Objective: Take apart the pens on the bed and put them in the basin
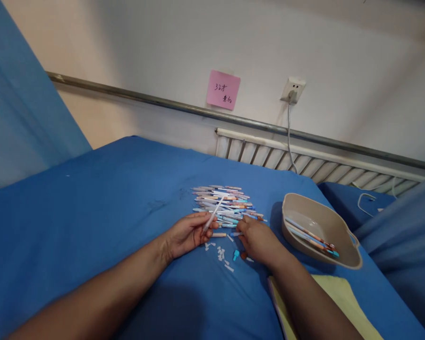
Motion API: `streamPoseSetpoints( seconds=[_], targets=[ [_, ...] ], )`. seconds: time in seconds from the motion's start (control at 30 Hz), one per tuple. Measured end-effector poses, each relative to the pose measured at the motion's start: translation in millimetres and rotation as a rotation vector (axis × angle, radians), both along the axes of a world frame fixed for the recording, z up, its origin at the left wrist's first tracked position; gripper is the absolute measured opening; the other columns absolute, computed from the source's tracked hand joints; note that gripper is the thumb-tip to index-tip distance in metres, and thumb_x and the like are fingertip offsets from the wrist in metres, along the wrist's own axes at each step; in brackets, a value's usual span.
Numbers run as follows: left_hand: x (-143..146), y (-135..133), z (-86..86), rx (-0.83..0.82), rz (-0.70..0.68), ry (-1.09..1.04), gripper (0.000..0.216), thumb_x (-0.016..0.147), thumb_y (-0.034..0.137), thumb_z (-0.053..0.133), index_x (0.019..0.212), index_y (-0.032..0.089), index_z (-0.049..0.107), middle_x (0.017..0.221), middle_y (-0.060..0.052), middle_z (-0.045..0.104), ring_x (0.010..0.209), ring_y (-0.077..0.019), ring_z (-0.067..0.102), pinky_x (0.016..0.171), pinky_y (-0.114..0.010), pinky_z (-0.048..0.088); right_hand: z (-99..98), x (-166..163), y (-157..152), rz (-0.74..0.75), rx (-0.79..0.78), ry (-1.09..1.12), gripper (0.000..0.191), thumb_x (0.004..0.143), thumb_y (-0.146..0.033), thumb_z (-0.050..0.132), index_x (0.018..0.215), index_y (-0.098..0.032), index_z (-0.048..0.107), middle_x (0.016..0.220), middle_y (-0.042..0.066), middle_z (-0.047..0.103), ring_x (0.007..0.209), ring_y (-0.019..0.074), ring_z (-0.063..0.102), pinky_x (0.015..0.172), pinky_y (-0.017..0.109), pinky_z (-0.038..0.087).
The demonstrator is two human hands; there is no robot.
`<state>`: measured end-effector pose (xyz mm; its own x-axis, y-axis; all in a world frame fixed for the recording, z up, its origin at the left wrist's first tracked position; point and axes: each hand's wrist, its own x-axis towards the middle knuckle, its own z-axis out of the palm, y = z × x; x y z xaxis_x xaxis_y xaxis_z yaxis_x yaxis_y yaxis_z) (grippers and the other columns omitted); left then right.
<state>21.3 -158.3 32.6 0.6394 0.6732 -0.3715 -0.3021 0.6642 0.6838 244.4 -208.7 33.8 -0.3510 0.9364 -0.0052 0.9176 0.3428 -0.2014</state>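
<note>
A slim, whitish pen [214, 215] is pinched in my left hand [189, 233], tilted with its upper end over the pile of pens [223, 205]. That pile lies on the blue cloth in rough rows, mostly pale with some orange and teal. My right hand [257, 238] reaches down at the pile's front right corner, fingers curled together; what they hold, if anything, is hidden. A short blue pen piece [235, 234] lies at its fingertips, with a peach-coloured pen piece [218, 234] to the left. Small white bits [221, 254] and a teal piece [236, 255] are scattered in front.
At the right stands a beige basin [343, 231] with several pens [310, 236] in it. A yellow pad [336, 293] lies under my right forearm. Behind the cloth-covered surface [109, 189] are a radiator [262, 153], a rail and a plugged-in cord [289, 132].
</note>
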Motion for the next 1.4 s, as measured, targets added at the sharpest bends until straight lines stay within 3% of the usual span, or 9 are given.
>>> streamPoseSetpoints(
  seconds=[0.23, 0.37, 0.5, 0.63, 0.77, 0.87, 1.07, 1.23, 1.4],
  targets=[
    [0.5, -2.4, -0.2, 0.009, -0.002, 0.02, 0.013, 0.082, 0.019, 0.06, 0.092, 0.011, 0.06, 0.075, -0.007, 0.069, 0.053, -0.0109, 0.06, 0.047, -0.019, 0.047, -0.3, -2.5, -1.4, 0.021, -0.004, -0.04, 0.015, 0.081, -0.014, 0.05, 0.095, -0.017, 0.055, 0.096, 0.009, 0.062, 0.09, 0.0204, 0.057, 0.074, 0.027, 0.037],
    [0.2, -3.0, -0.2, 0.036, -0.005, 0.027, 0.015, 0.079, 0.019, 0.065, 0.091, 0.012, 0.059, 0.075, -0.005, 0.068, 0.053, -0.0101, 0.06, 0.048, -0.019, 0.046, -9.8, -0.2, 1.6, 0.007, 0.02, 0.114, 0.025, 0.08, -0.012, 0.05, 0.105, -0.017, 0.055, 0.1, 0.01, 0.062, 0.092, 0.0201, 0.057, 0.078, 0.028, 0.038],
    [1.4, -4.4, 1.1, 0.093, -0.031, 0.042, 0.017, 0.074, 0.021, 0.07, 0.084, 0.013, 0.059, 0.073, -0.002, 0.065, 0.052, -0.0072, 0.057, 0.048, -0.017, 0.043, -23.9, 3.7, 13.4, -0.151, 0.066, 0.721, 0.025, 0.081, -0.025, 0.052, 0.105, -0.018, 0.055, 0.081, 0.004, 0.062, 0.071, 0.016, 0.056, 0.069, 0.028, 0.043],
    [3.5, -6.0, 0.4, 0.194, -0.056, 0.09, 0.018, 0.075, 0.025, 0.07, 0.081, 0.013, 0.059, 0.07, 0.0, 0.062, 0.049, -0.0049, 0.052, 0.046, -0.017, 0.04, -27.3, 5.8, 23.0, -0.329, -0.114, 1.473, 0.028, 0.074, -0.039, 0.061, 0.093, -0.019, 0.055, 0.065, -0.003, 0.056, 0.056, 0.0118, 0.052, 0.056, 0.025, 0.043],
    [4.4, -6.7, -2.0, 0.251, -0.074, 0.118, 0.019, 0.077, 0.027, 0.068, 0.086, 0.013, 0.059, 0.072, -0.001, 0.062, 0.048, -0.005, 0.05, 0.046, -0.018, 0.039, -23.0, 9.3, 24.3, -0.384, -0.207, 1.715, 0.031, 0.067, -0.04, 0.069, 0.086, -0.019, 0.057, 0.066, -0.003, 0.058, 0.056, 0.0111, 0.053, 0.054, 0.024, 0.043],
    [4.3, -5.9, -2.8, 0.24, -0.053, 0.126, 0.019, 0.077, 0.027, 0.068, 0.086, 0.013, 0.059, 0.071, -0.001, 0.061, 0.048, -0.0049, 0.049, 0.045, -0.017, 0.038, -22.0, 14.6, 24.2, -0.383, -0.175, 1.613, 0.031, 0.069, -0.04, 0.067, 0.09, -0.019, 0.057, 0.06, -0.005, 0.056, 0.051, 0.0098, 0.05, 0.051, 0.022, 0.04],
    [4.3, -3.7, -0.2, 0.17, 0.0, 0.122, 0.02, 0.075, 0.027, 0.07, 0.084, 0.014, 0.057, 0.068, 0.0, 0.061, 0.047, -0.0048, 0.05, 0.045, -0.016, 0.037, -33.6, 14.2, 22.7, -0.264, -0.163, 1.151, 0.026, 0.07, -0.035, 0.064, 0.089, -0.02, 0.055, 0.054, -0.009, 0.045, 0.046, 0.0083, 0.041, 0.045, 0.02, 0.033],
    [3.3, -2.5, -0.1, 0.157, 0.021, 0.099, 0.017, 0.076, 0.025, 0.068, 0.082, 0.014, 0.058, 0.069, 0.0, 0.061, 0.048, -0.0046, 0.05, 0.045, -0.016, 0.038, -39.0, 12.2, 19.6, -0.234, -0.041, 0.754, 0.014, 0.076, -0.034, 0.058, 0.08, -0.021, 0.057, 0.057, -0.006, 0.052, 0.05, 0.0098, 0.045, 0.049, 0.02, 0.033],
    [1.1, 3.2, -2.3, 0.124, 0.084, 0.063, 0.014, 0.077, 0.018, 0.067, 0.086, 0.013, 0.058, 0.069, 0.0, 0.059, 0.052, -0.0051, 0.052, 0.049, -0.015, 0.043, -31.6, 20.4, 19.7, -0.29, 0.038, 0.522, 0.015, 0.081, -0.034, 0.054, 0.076, -0.021, 0.06, 0.062, -0.002, 0.058, 0.056, 0.0123, 0.051, 0.052, 0.022, 0.034]
  ],
)
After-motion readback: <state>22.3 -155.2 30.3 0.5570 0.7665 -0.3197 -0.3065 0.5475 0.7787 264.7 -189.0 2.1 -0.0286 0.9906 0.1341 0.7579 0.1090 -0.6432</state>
